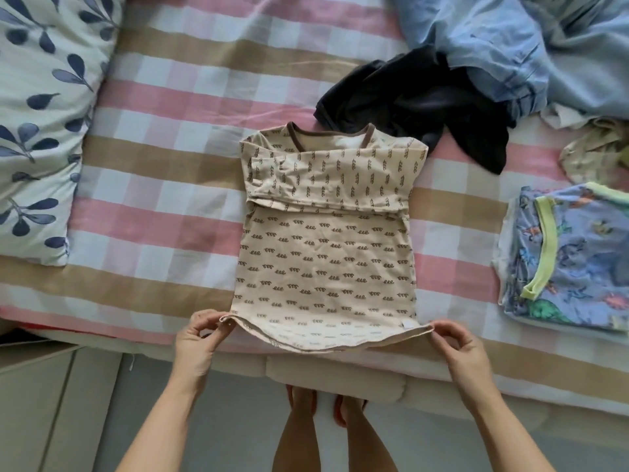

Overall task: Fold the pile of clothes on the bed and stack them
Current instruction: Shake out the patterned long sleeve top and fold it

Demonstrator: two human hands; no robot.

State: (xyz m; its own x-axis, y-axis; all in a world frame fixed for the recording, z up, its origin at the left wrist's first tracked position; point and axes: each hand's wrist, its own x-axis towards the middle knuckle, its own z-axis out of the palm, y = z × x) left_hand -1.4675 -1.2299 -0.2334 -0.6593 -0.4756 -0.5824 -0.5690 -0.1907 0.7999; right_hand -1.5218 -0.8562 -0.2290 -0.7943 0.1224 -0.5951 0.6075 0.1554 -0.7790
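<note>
Beige top (326, 264) flat mid-bed, sleeves folded in; left hand (200, 338) & right hand (456, 342) each pinching a hem corner — lift evenly, keep edges square w/ collar

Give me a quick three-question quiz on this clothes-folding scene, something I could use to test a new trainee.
1. True or false: the sleeves of the beige shirt are already folded across its chest.
2. Multiple choice: what do the left hand and the right hand pinch? A. the collar. B. the two corners of the bottom hem. C. a black sock.
3. Fill in the word: seen from the person, the dinosaur-print garment lies folded to the ___ of the beige shirt.

Key: 1 true; 2 B; 3 right.
</note>
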